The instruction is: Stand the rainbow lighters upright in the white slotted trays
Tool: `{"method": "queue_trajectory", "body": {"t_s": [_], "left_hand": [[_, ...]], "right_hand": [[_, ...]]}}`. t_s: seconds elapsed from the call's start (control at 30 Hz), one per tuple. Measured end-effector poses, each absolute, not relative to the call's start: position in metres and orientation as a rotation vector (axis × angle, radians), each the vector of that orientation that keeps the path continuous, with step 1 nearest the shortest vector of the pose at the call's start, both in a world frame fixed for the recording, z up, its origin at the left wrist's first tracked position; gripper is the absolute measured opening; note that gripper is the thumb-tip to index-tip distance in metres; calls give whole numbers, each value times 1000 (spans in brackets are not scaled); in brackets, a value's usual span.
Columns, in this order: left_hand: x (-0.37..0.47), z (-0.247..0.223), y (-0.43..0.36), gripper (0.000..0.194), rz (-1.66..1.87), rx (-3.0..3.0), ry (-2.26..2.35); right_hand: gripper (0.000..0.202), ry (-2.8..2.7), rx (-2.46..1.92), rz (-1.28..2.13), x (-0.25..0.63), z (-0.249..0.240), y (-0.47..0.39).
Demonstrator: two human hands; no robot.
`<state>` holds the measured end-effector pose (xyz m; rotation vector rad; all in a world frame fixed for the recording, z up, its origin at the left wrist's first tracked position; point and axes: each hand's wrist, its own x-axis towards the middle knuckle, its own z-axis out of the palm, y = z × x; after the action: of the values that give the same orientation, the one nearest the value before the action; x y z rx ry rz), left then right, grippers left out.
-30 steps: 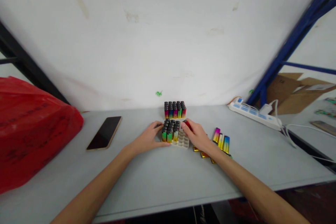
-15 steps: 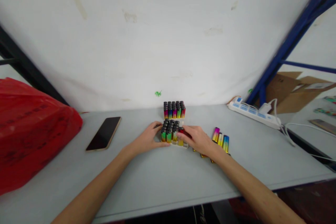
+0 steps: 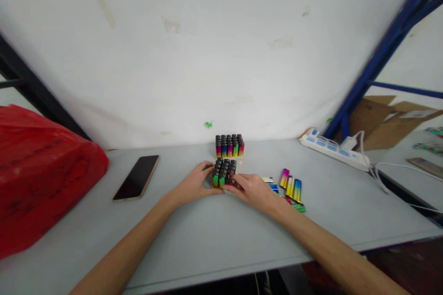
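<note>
A block of upright lighters (image 3: 221, 173) with black tops and coloured metallic bodies stands in front of me, in a clear tray mostly hidden now. My left hand (image 3: 197, 183) grips its left side, thumb along the front and fingers behind. At the front right corner of the block, my right hand (image 3: 254, 190) pinches a lighter (image 3: 232, 181) by its upper part; the fingers cover most of its body. Loose lighters (image 3: 293, 189) lie on their sides beyond my right hand, some partly hidden behind that wrist.
A second block of upright lighters (image 3: 230, 146) stands near the wall. On the left are a phone (image 3: 137, 177) and a red plastic bag (image 3: 48, 175). A power strip (image 3: 334, 150) with cables and a cardboard box (image 3: 384, 122) sit at the right. The table (image 3: 207, 239) has its edge nearest me.
My right hand has moved slightly left and toward me with the lighter, against the front row. More loose lighters show behind its wrist. My left hand has stayed in place.
</note>
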<state>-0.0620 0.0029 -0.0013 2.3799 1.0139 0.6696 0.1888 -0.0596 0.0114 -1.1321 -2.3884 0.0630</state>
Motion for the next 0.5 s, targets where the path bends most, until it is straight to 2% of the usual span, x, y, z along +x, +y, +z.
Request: {"method": "queue_trajectory", "body": {"t_s": [0.17, 0.5], "left_hand": [[-63, -2, 3, 72, 667, 2390, 1010], [-63, -4, 5, 70, 690, 2398, 1012]], "right_hand": [[36, -2458, -1152, 99, 189, 14, -56], [50, -2404, -1446, -105, 180, 24, -62]]}}
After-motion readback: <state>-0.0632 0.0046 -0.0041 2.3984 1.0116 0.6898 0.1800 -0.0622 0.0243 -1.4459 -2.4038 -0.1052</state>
